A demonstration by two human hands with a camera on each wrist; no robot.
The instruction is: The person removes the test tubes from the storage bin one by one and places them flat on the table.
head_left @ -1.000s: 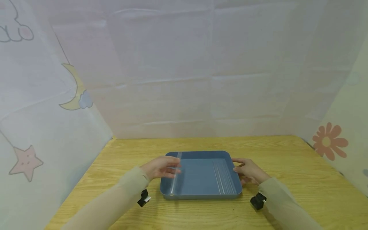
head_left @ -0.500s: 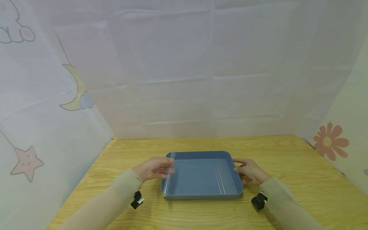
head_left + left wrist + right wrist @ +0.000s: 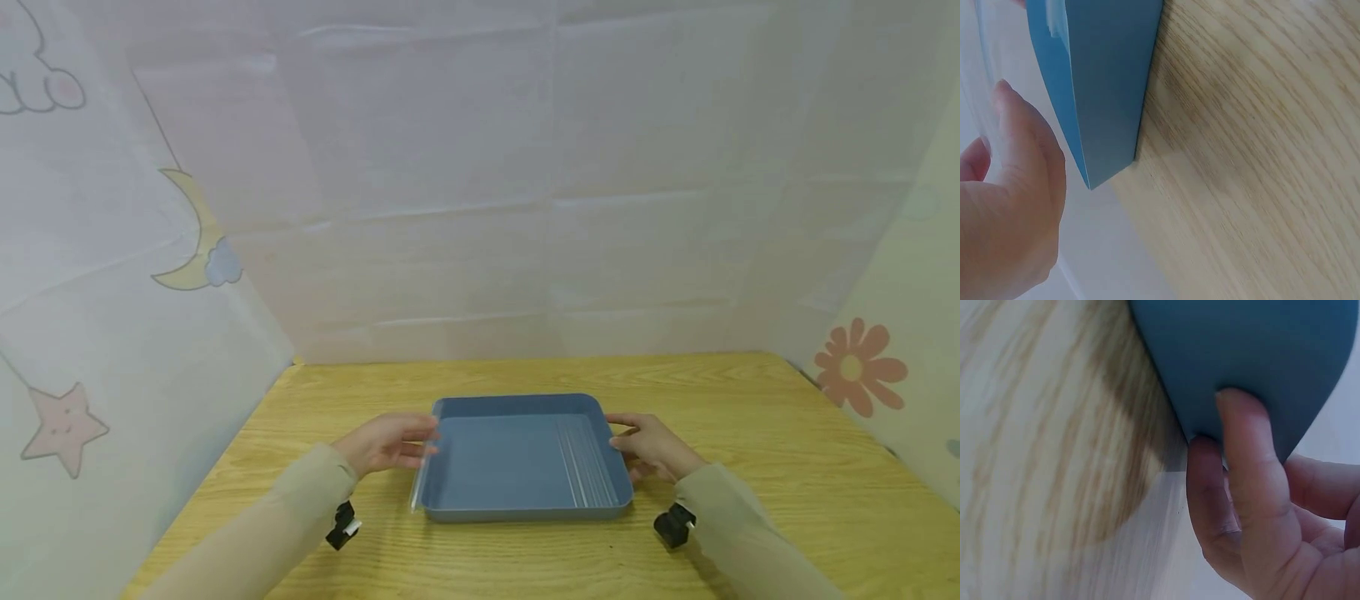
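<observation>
A shallow blue tray (image 3: 502,462) lies on the wooden table. Over its left edge my left hand (image 3: 386,443) holds a long clear tube (image 3: 420,483), which slants along that side. In the left wrist view the left hand (image 3: 1016,194) has the see-through tube (image 3: 985,56) by its fingertips, apart from the tray wall (image 3: 1107,81). At the opposite end, my right hand (image 3: 652,446) touches the tray's right wall; its fingers (image 3: 1250,444) press the outer side in the right wrist view. Several thin clear tubes (image 3: 585,462) lie lengthwise in the tray's right part.
The wooden tabletop (image 3: 510,558) extends around the tray. Behind it hangs a pale creased backdrop (image 3: 480,250), with printed side walls to the left and right. A black wrist camera (image 3: 343,527) sits under the left wrist and another camera (image 3: 673,525) under the right.
The left hand has moved left with the clear tube, from over the tray's inside to its left edge. The right hand and the tray stay nearly where they were.
</observation>
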